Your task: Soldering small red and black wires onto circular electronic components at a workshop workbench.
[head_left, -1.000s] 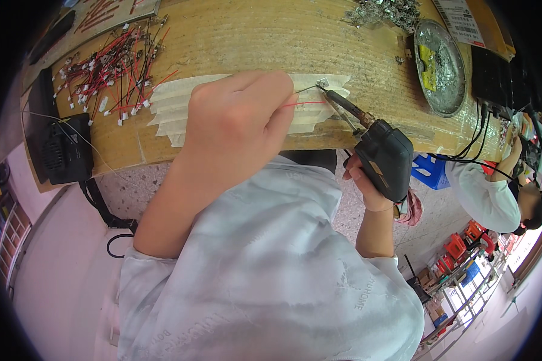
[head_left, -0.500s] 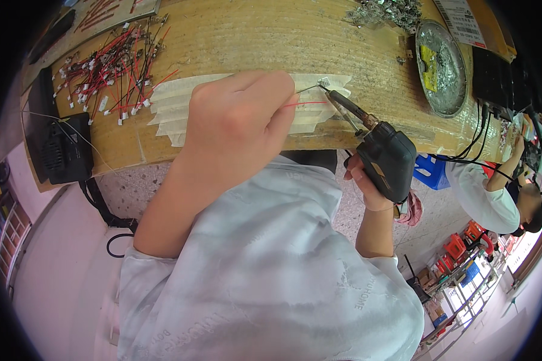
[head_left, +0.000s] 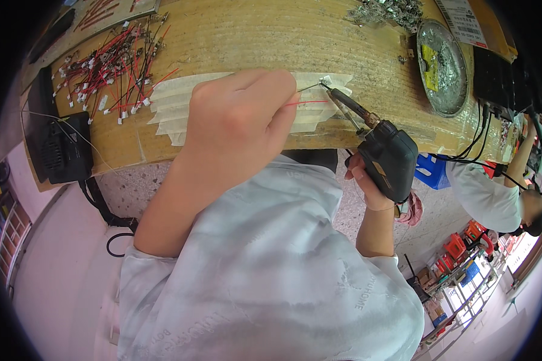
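Note:
My left hand (head_left: 241, 114) is closed over strips of pale masking tape (head_left: 168, 111) on the bench. From its fingertips stick out a red wire (head_left: 307, 103) and a dark wire (head_left: 309, 88); the rest of the wires is hidden in the fist. The dark wire runs to a tiny silvery part (head_left: 325, 80) on the tape. Gripped in my right hand (head_left: 369, 183) is a black soldering gun (head_left: 388, 157). Its tip touches or nearly touches that tiny part. A thin feed tube lies alongside the gun's barrel.
A pile of red and black wires with white connectors (head_left: 111, 75) lies at the left, above a black box (head_left: 66, 147). To the right stand a metal dish (head_left: 448, 90) with a yellow pad, and a heap of small metal parts (head_left: 388, 13). A co-worker (head_left: 488, 195) sits beyond.
The soldering gun and the tiny part have shifted very slightly to the right. My left hand has barely moved. The co-worker's arm and head have moved a little.

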Demonstrator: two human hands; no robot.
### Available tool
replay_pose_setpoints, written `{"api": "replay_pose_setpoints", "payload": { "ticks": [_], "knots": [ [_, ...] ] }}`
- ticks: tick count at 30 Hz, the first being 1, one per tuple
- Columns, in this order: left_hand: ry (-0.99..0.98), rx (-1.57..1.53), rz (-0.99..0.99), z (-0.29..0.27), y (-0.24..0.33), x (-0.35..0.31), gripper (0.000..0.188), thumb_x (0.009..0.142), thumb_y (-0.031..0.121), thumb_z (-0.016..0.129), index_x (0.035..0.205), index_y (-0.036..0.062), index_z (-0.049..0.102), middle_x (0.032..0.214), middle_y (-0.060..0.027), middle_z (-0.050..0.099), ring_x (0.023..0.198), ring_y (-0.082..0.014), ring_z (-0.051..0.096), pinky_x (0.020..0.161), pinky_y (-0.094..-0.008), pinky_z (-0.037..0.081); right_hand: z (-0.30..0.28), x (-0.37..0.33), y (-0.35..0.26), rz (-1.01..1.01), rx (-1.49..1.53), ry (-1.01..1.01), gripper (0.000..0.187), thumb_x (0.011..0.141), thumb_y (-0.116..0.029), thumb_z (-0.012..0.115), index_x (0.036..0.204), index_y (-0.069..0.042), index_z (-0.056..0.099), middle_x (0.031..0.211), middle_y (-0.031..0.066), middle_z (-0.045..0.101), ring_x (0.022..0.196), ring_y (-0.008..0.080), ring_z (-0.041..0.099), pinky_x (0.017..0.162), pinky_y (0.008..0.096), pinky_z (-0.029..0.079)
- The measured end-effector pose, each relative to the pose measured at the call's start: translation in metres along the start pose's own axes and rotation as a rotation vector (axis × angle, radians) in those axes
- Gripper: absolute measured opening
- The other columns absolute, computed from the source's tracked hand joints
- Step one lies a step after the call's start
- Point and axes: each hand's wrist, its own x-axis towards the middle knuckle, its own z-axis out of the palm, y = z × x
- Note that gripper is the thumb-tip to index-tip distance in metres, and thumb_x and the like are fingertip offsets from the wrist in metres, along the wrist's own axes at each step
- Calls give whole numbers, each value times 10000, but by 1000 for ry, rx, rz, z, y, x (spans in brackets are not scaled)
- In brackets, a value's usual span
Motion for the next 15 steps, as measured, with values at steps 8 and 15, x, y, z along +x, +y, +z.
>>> {"api": "replay_pose_setpoints", "payload": {
  "ticks": [8, 15],
  "knots": [
    [0, 6, -4, 0, 1, 1, 159, 725, -40, 768, 777, 68, 664, 617, -4, 557, 490, -114, 511, 460, -249, 394, -1, -4, 4, 33, -1, -7, 233, 677, -15, 701, 908, 17, 714, 684, 69, 686, 572, 236, 658, 574, 303, 509],
    [7, -1, -2, 1, 0, 1, 155, 727, -41, 765, 774, 64, 661, 614, -3, 553, 494, -111, 510, 461, -248, 393, 3, 3, -6, -7, -29, 36, 230, 675, 0, 695, 902, 25, 712, 681, 74, 683, 565, 242, 653, 564, 302, 506]
  ]
}}
